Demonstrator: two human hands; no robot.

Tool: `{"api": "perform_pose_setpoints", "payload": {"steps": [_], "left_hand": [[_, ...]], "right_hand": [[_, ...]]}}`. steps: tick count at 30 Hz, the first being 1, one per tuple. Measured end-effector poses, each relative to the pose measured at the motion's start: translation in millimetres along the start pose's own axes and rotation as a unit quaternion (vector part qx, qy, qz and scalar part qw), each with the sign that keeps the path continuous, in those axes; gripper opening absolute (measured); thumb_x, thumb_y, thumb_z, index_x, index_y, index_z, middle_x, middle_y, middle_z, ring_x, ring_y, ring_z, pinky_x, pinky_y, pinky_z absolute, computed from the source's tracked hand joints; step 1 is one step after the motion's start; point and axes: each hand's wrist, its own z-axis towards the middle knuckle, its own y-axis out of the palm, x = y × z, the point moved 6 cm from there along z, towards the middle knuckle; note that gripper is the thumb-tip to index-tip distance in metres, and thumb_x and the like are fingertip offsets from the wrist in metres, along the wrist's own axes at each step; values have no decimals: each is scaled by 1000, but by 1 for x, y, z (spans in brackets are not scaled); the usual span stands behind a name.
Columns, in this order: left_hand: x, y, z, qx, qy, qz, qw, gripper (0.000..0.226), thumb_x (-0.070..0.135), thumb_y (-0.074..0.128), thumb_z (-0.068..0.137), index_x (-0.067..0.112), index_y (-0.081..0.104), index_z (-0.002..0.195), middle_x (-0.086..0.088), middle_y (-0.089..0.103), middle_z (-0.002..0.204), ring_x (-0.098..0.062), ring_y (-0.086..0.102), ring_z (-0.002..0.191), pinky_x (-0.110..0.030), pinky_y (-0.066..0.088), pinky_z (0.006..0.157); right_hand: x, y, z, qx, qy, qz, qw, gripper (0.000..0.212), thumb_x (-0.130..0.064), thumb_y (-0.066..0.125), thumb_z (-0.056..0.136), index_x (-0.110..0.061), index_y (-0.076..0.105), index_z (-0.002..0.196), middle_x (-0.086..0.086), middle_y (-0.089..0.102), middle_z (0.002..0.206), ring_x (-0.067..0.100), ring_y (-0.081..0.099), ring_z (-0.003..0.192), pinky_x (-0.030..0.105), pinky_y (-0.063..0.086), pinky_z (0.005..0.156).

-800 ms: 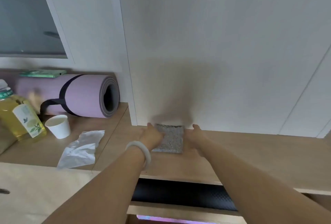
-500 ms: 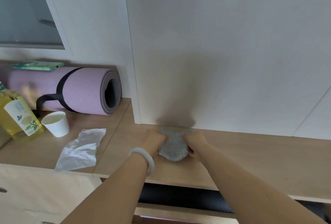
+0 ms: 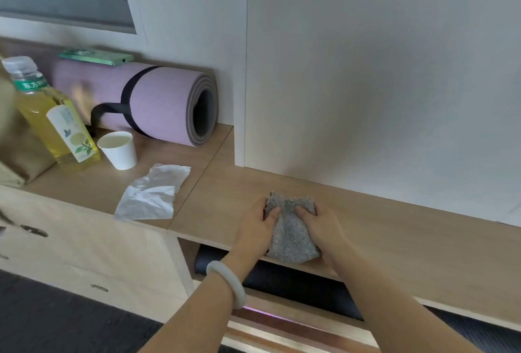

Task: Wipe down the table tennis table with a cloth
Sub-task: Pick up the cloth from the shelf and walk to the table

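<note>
My left hand (image 3: pixel 256 228) and right hand (image 3: pixel 324 230) clamp bunched grey fleecy cloth (image 3: pixel 291 235) from either side. Thumbs pinch on top, other fingers hidden in fabric. Judged purpose: gathering it for carrying. Cloth lies at front edge of light wooden ledge (image 3: pixel 408 237), partly overhanging. Table tennis table not in view.

We can read only one bit of writing. It is on the green band (image 3: pixel 31 84) round the neck of the yellow drink bottle (image 3: pixel 42 115), far off to the left of our left hand (image 3: pixel 255 228). In white it says 东方. The signs after that are too blurry. The big pale label (image 3: pixel 74 134) lower down has small print that we cannot read.
</note>
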Motion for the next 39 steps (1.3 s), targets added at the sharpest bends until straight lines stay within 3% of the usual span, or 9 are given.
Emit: {"api": "perform_pose_setpoints", "payload": {"steps": [5,8,11,14,19,26,29,33,39], "left_hand": [[0,-50,-73,132,-12,-18,991,8,14,61,97,10,62,103,-8,72,92,-24,70,88,-35,55,74],[2,-74,-146,231,-27,-10,973,6,13,62,96,17,63,100,-4,73,92,-19,70,86,-34,57,69],[-8,-86,-229,312,-59,115,941,8,18,64,93,25,61,91,2,68,86,-12,64,82,-32,54,74],[-27,-93,-315,353,-95,199,909,19,15,64,91,34,62,95,12,59,97,-2,58,88,-13,47,76],[-50,-116,-455,357,-139,283,879,48,-13,51,82,20,76,107,17,51,106,-3,47,107,-10,37,90],[-114,-141,-672,630,-293,-160,702,34,38,64,95,9,65,111,-6,71,108,-27,67,104,-41,53,93],[-127,-143,-762,671,-198,-295,651,26,19,69,92,-4,69,103,-20,74,97,-36,71,93,-47,57,85],[-134,-158,-914,774,-232,-140,572,14,11,71,87,2,62,92,-10,70,83,-25,66,74,-39,53,68],[-129,-157,-1109,772,-273,-53,571,11,31,59,95,33,67,88,6,67,71,-22,63,55,-27,46,47]], "right_hand": [[2,25,-31,-54,-91,-123,987,40,-16,64,95,-9,50,132,7,58,118,20,58,102,26,50,76],[-3,51,-78,-48,-237,-248,938,29,-26,64,94,-14,56,120,2,55,114,23,52,109,33,42,88],[37,104,-141,-276,-67,-28,958,24,-35,58,99,-13,65,96,7,71,97,19,72,86,27,53,68],[90,158,-222,-452,149,75,876,32,-38,52,102,-13,71,96,9,77,87,20,75,78,38,58,68],[142,206,-343,-597,194,21,778,27,-2,51,94,-5,77,90,26,71,99,36,72,92,48,58,85],[202,245,-505,-687,263,-56,675,39,10,38,90,-1,63,118,25,70,113,36,71,97,40,58,67],[231,263,-588,-709,153,-196,660,31,9,45,89,3,62,115,21,72,104,33,70,88,38,56,67],[254,296,-718,-652,-160,-319,670,34,-16,70,87,-10,51,115,4,56,114,23,57,103,32,46,85],[322,290,-989,-841,150,-234,464,38,-32,52,103,-1,67,118,20,73,106,34,71,90,41,58,76]]}}
